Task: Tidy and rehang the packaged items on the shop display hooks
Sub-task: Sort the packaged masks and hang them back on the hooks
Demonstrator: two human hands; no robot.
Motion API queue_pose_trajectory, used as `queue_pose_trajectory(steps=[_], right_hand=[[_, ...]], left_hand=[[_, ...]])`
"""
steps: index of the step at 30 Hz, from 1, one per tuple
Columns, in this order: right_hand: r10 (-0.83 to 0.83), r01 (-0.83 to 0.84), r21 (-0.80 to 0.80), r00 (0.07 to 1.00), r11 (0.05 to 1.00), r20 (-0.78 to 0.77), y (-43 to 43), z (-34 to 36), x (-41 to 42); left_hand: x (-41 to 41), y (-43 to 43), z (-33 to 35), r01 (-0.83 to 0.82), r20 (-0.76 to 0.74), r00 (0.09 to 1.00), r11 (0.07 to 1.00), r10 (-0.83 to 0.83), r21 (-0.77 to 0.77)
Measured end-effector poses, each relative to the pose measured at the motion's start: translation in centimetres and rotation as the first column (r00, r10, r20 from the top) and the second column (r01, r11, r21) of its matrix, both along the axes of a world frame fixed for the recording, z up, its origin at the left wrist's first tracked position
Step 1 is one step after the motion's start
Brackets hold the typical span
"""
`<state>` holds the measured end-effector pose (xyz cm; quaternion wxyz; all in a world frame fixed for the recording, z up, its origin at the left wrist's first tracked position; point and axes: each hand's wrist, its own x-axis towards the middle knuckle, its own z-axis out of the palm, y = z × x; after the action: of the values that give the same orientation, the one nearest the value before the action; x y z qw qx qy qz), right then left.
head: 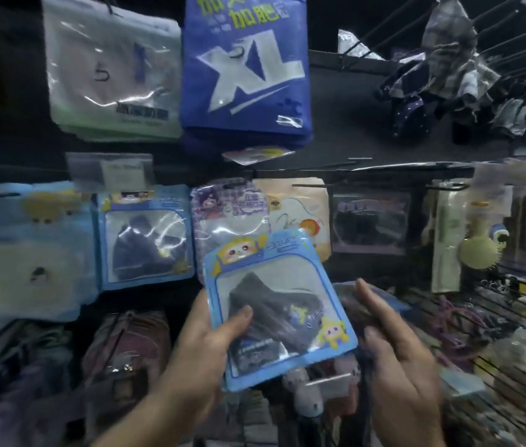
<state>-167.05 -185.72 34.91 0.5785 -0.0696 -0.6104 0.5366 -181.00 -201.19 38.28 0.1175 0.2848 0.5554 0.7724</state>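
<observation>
Mask packet is held just below the hanging packets. Left hand grips its lower-left edge, thumb on the window. Right hand is just beside it, fingers relaxed, holding nothing. Judged light, glossy, floppy: take the stiffer top header.

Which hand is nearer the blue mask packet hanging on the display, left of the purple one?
Left. The left hand, gripping a matching packet, sits just below and right of the hanging packet; the right hand is open, farther right.
</observation>
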Motion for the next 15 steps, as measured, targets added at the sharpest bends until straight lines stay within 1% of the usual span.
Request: queue_pose_trajectory(steps=[1,2,3,4,7,9,10,11,12,15], right_hand=[[0.145,-0.156,-0.201,0.987,0.967,-0.067,-1.9,0.2,-0.6],[0.238,-0.255,-0.336,0.967,0.907,-0.092,-3.4,0.2,-1.4],[0.306,-0.313,-0.419,0.948,0.852,-0.085,-4.8,0.0,-2.3],[0.346,-0.337,-0.464,0.936,0.819,-0.069,-6.3,-0.1,-3.1],[0.356,-0.335,-0.511,0.933,0.791,-0.061,-10.1,-0.6,-5.3],[0.452,-0.469,-0.507,0.877,0.723,-0.165,-12.5,0.1,-5.1],[0.471,-0.493,-0.51,0.863,0.704,-0.185,-13.6,0.2,-5.1],[0.483,-0.501,-0.508,0.857,0.7,-0.18,-14.4,0.2,-5.5],[0.49,-0.503,-0.507,0.855,0.7,-0.172,-14.8,0.2,-5.9],[0.454,-0.453,-0.461,0.883,0.763,-0.116,-14.6,-0.3,-7.4]], left_hand=[[-0.2,-1.0,-0.6,-0.088,-0.021,0.996,0.996,0.089,0.018],[-0.6,-1.9,-1.3,-0.158,-0.035,0.987,0.987,0.159,0.037],[-0.4,-2.8,-1.5,-0.209,-0.042,0.976,0.976,0.211,0.053],[-0.1,-3.8,-1.7,-0.249,-0.046,0.967,0.966,0.252,0.067],[1.0,-6.2,-2.0,-0.37,-0.117,0.919,0.926,0.376,0.068],[1.4,-7.2,-2.7,-0.385,-0.111,0.912,0.918,0.394,0.09],[1.4,-7.6,-3.1,-0.379,-0.061,0.921,0.922,0.385,0.082],[1.5,-8.0,-3.2,-0.362,-0.038,0.93,0.93,0.365,0.07],[1.3,-8.4,-3.5,-0.318,-0.029,0.946,0.944,0.321,0.091],[-0.2,-9.7,-3.0,-0.205,0.024,0.979,0.958,0.204,0.203]])
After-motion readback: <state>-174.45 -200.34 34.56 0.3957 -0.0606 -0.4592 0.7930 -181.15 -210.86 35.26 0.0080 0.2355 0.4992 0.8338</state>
